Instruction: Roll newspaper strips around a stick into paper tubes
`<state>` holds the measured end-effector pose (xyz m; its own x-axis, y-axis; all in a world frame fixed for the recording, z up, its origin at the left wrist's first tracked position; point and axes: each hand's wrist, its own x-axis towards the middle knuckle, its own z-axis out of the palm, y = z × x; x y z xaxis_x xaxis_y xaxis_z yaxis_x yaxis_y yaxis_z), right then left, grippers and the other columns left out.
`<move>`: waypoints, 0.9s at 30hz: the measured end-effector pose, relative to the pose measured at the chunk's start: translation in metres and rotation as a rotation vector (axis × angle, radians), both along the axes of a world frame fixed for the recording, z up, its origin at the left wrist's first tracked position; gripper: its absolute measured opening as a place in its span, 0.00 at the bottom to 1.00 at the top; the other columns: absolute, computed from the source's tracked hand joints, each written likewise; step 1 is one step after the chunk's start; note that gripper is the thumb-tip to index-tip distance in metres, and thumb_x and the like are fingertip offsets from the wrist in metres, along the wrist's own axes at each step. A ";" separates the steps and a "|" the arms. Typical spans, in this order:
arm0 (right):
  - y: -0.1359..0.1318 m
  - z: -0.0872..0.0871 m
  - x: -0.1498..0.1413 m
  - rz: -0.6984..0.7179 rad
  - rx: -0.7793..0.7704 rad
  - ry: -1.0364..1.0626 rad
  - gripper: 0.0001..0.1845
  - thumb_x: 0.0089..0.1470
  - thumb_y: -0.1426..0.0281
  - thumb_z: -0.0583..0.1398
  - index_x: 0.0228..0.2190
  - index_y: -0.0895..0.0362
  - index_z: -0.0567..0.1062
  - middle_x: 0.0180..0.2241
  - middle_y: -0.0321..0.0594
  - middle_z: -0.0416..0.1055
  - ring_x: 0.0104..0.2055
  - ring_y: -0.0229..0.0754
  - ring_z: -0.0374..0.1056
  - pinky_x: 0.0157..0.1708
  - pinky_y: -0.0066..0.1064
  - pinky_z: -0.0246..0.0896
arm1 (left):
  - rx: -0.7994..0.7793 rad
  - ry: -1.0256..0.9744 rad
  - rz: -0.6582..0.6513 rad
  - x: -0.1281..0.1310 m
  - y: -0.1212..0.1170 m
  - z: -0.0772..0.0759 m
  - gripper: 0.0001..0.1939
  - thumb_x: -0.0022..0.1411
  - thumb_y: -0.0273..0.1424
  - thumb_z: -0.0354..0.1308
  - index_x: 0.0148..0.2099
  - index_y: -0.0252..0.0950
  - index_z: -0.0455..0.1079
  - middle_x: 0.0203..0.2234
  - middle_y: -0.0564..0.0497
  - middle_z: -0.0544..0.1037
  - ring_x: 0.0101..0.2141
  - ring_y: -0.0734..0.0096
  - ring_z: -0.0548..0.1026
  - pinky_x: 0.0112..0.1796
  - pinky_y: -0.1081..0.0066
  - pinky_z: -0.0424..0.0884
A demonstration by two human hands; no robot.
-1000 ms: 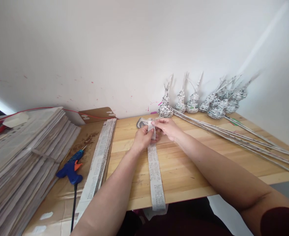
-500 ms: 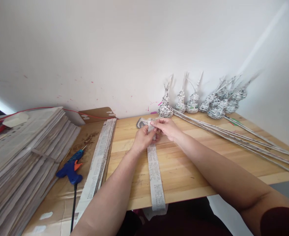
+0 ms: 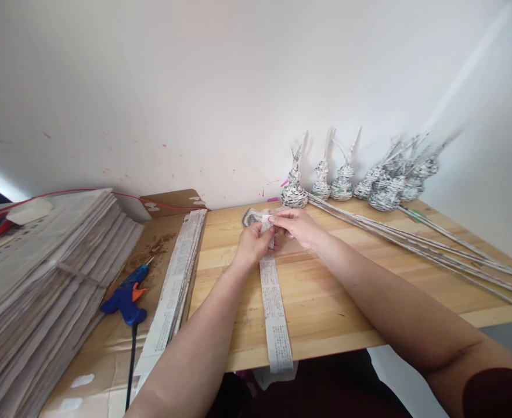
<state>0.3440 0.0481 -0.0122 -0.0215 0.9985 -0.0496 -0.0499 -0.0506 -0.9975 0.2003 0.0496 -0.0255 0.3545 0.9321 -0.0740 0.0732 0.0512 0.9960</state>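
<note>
A long printed newspaper strip (image 3: 276,313) runs from between my hands toward me, its near end hanging over the table's front edge. My left hand (image 3: 255,244) is closed on its far end, thumb lying across the paper. From the other side my right hand (image 3: 297,226) pinches the strip's upper right edge, fingers bent. Whether anything thin lies inside the paper cannot be seen. Just behind my fingers rests a crumpled grey patterned cloth (image 3: 250,217), partly covered by the hands and strip.
Several woven paper gourd shapes (image 3: 295,194) stand along the wall. Rolled paper sticks (image 3: 382,232) stretch to the right. Leftward lie a stack of cut strips (image 3: 173,290), a blue glue gun (image 3: 125,302) with its cord on cardboard (image 3: 94,360), and a thick newspaper pile (image 3: 64,278).
The strip has shifted very slightly to the left, and its top end stands a little differently between my fingers. Both hands keep almost the same place and grip.
</note>
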 end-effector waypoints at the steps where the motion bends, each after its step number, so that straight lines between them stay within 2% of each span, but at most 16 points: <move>1: 0.000 0.000 0.000 0.004 0.002 0.002 0.15 0.39 0.60 0.69 0.26 0.59 0.79 0.19 0.35 0.68 0.20 0.31 0.57 0.15 0.23 0.39 | 0.001 0.001 0.001 0.000 0.000 0.000 0.14 0.57 0.40 0.59 0.36 0.33 0.70 0.21 0.50 0.76 0.22 0.70 0.75 0.23 0.74 0.71; 10: -0.001 0.003 0.001 0.008 -0.038 0.030 0.12 0.40 0.63 0.68 0.21 0.60 0.76 0.18 0.37 0.67 0.20 0.31 0.56 0.14 0.22 0.38 | 0.025 0.028 -0.001 -0.001 -0.001 -0.001 0.11 0.58 0.38 0.58 0.35 0.35 0.68 0.20 0.51 0.75 0.22 0.70 0.75 0.23 0.73 0.72; 19: 0.000 0.001 -0.003 -0.087 -0.061 0.024 0.11 0.40 0.65 0.67 0.23 0.60 0.77 0.19 0.36 0.69 0.19 0.30 0.56 0.15 0.22 0.39 | 0.048 0.079 -0.004 0.001 -0.002 0.000 0.09 0.60 0.36 0.55 0.38 0.35 0.69 0.21 0.50 0.76 0.23 0.70 0.75 0.24 0.73 0.72; 27: -0.002 0.003 -0.007 -0.130 -0.064 0.042 0.14 0.36 0.63 0.69 0.20 0.60 0.76 0.18 0.36 0.70 0.19 0.31 0.58 0.17 0.24 0.45 | 0.093 0.112 0.002 0.001 -0.004 0.001 0.10 0.59 0.37 0.56 0.36 0.35 0.68 0.21 0.49 0.76 0.23 0.68 0.75 0.24 0.71 0.73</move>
<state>0.3368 0.0463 -0.0093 0.1041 0.9879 -0.1149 -0.1022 -0.1043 -0.9893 0.2011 0.0456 -0.0247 0.3470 0.9375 -0.0262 0.1837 -0.0406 0.9821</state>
